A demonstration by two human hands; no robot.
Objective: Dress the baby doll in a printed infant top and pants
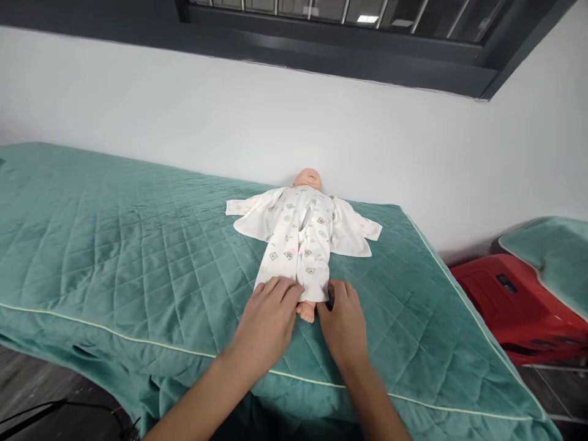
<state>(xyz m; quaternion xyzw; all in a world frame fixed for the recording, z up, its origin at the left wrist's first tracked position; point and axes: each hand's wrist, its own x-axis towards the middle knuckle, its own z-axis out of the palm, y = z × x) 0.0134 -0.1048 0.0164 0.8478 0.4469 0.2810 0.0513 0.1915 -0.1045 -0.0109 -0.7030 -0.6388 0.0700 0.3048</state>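
Note:
A baby doll (308, 178) lies on its back, its head close to the wall. It wears white printed trousers (310, 251), and a white open jacket (351, 229) spreads out at both sides with the sleeves stretched outward. My left hand (269, 318) is closed on the hem of the trouser leg at the left, hiding the foot there. My right hand (344, 318) pinches the outer edge of the other leg's hem. Between my hands one bare doll foot (306, 311) sticks out below the cloth.
The doll rests on a green quilted cover (151, 257) with pale piping along its edge. Behind stands a white wall (184, 110) under a dark window frame (321, 52). A red plastic chair (509, 300) with green cloth on it stands at the right. Black cables lie at the lower left.

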